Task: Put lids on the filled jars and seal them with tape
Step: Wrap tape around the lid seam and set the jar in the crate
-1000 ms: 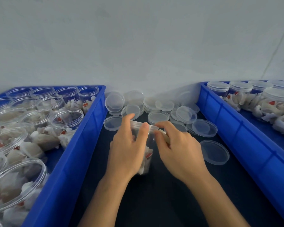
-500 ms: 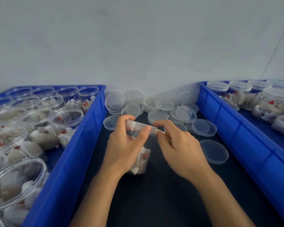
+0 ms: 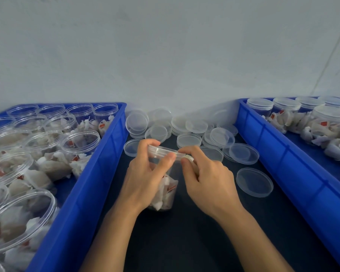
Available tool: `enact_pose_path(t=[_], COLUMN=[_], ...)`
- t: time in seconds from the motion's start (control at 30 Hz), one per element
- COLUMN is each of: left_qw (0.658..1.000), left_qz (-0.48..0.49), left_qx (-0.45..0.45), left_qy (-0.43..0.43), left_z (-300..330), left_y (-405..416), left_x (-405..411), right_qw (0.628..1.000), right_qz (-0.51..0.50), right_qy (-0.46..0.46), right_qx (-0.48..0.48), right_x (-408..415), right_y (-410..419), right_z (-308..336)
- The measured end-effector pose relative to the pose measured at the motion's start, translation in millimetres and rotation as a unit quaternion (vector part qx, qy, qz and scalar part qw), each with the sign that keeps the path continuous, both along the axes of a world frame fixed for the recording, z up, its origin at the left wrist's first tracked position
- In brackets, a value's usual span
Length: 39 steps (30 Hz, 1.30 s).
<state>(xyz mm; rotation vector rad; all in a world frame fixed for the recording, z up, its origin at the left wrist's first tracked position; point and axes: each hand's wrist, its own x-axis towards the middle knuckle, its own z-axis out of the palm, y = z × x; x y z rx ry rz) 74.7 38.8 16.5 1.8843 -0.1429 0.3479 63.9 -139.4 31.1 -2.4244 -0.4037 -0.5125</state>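
A clear jar (image 3: 168, 190) filled with white wrapped pieces stands tilted on the dark table between my hands, with a clear lid (image 3: 162, 151) on top. My left hand (image 3: 145, 173) grips the jar near the lid, thumb on its near rim. My right hand (image 3: 204, 177) pinches a small pale piece, apparently tape (image 3: 188, 158), against the lid's right edge. Loose clear lids (image 3: 188, 139) lie piled behind the jar.
A blue crate (image 3: 98, 173) on the left holds several open filled jars (image 3: 80, 143). Another blue crate (image 3: 283, 154) on the right holds lidded jars (image 3: 330, 116). A single lid (image 3: 254, 182) lies right of my right hand. A grey wall stands behind.
The jar has tilted and shifted slightly left in my left hand. My right hand's fingertips stay at the lid's right edge.
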Motion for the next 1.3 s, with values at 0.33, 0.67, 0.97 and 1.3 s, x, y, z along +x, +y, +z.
enact_pose_path(t=[0.33, 0.67, 0.97, 1.3], left_qw=[0.984, 0.98, 0.977, 0.978], left_qz=[0.089, 0.088, 0.091, 0.08], left_qx=[0.137, 0.163, 0.166, 0.16], left_qy=[-0.076, -0.074, -0.1, -0.108], left_z=[3, 0, -4, -3], left_y=[-2, -11, -7, -4], left_x=[1, -1, 5, 2], right_qw=[1.0, 0.999, 0.999, 0.999], right_qz=[-0.001, 0.025, 0.036, 0.054], right_qy=[0.011, 0.023, 0.006, 0.005], right_qx=[-0.009, -0.006, 0.018, 0.003], right_x=[0, 3, 6, 4], right_y=[-3, -7, -10, -12], right_z=[1, -1, -4, -1])
